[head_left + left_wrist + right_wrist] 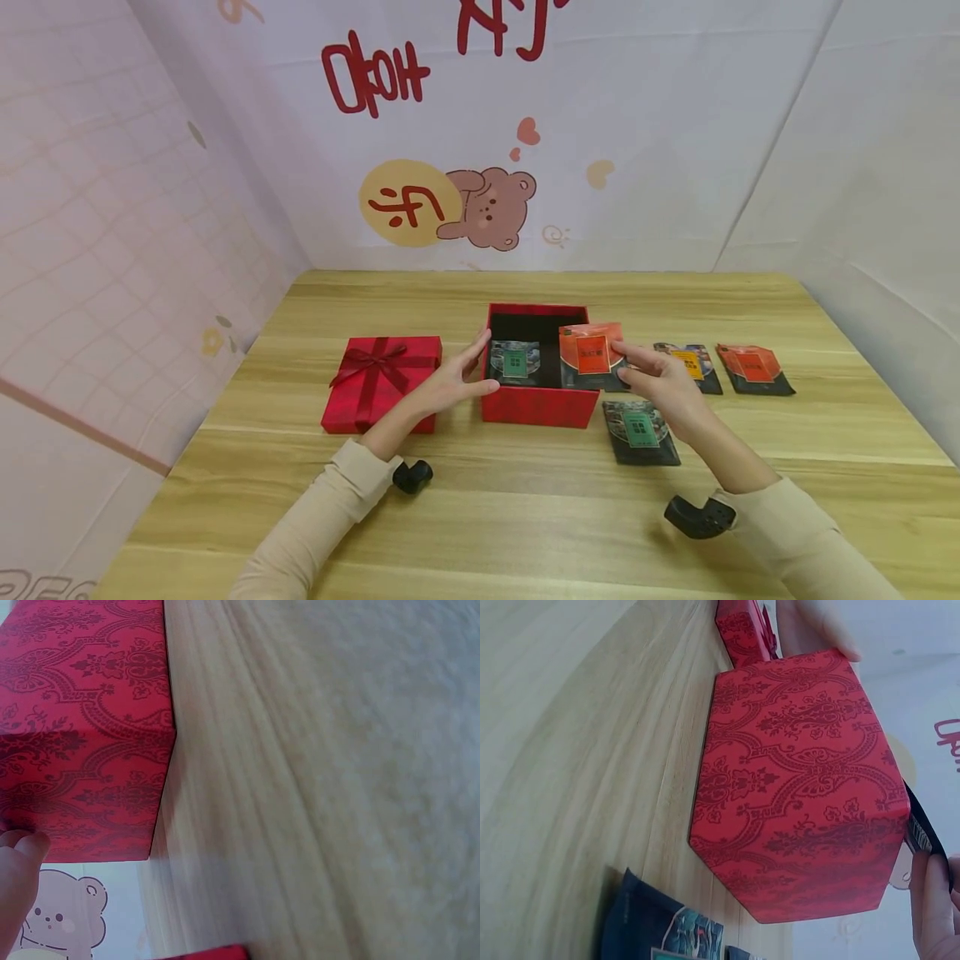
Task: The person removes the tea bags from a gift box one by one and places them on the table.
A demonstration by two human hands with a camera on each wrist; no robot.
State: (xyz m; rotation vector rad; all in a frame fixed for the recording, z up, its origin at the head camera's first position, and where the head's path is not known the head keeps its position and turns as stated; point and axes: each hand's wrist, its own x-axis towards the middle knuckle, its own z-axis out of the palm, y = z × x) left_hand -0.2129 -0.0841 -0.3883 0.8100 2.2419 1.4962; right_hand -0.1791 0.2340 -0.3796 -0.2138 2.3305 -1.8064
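Note:
My right hand [663, 385] pinches an orange and black tea packet [592, 357] by its right edge, over the right part of an uncovered red gift box [538, 407]. In the right wrist view the packet is mostly hidden behind the box wall. My left hand [456, 379] rests against the box's left side, thumb stretched to the front left corner. Its fingertips touch the patterned wall in the left wrist view. A green-labelled packet [514, 362] stands inside the box on the left. Another green-labelled packet [641, 432] lies on the table near the box's front right corner.
The red lid [384, 383] with a ribbon bow lies left of the box. On the right lie a yellow-labelled packet [688, 365], partly behind the right hand, and an orange one [753, 367]. Black wrist devices stick out at both cuffs. A printed cloth hangs behind the table.

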